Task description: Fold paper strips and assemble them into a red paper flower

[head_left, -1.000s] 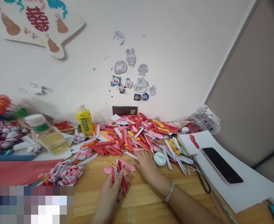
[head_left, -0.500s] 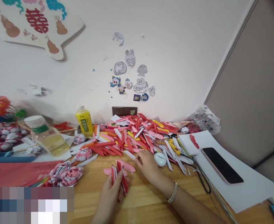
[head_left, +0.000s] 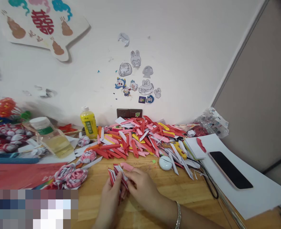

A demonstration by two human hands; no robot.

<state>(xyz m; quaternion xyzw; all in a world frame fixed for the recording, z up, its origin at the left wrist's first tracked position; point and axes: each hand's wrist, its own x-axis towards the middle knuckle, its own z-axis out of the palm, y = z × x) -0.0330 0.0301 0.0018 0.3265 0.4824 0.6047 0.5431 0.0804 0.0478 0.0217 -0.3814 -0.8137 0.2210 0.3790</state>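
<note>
Near the front middle of the wooden table (head_left: 174, 194), my left hand (head_left: 112, 190) grips a bundle of folded red and white paper strips (head_left: 111, 176). My right hand (head_left: 141, 186), with a bracelet on its wrist, meets the bundle from the right, its fingers pinched on a white strip (head_left: 121, 170) against it. A pink folded strip (head_left: 127, 166) lies just behind my fingers, partly hidden. Behind both hands spreads a large pile of red, pink, white and yellow folded strips (head_left: 133, 140).
At left stand a yellow drink bottle (head_left: 88, 123) and a tilted jar of liquid (head_left: 56, 141), near pink and white paper flowers (head_left: 71, 176). At right are a white round case (head_left: 165, 163), a yellow tool (head_left: 180, 150), a cable and a phone (head_left: 230, 170) on white paper.
My right hand has moved left and nearer, from the pile's edge to the bundle, bringing a white strip. The view has shifted slightly.
</note>
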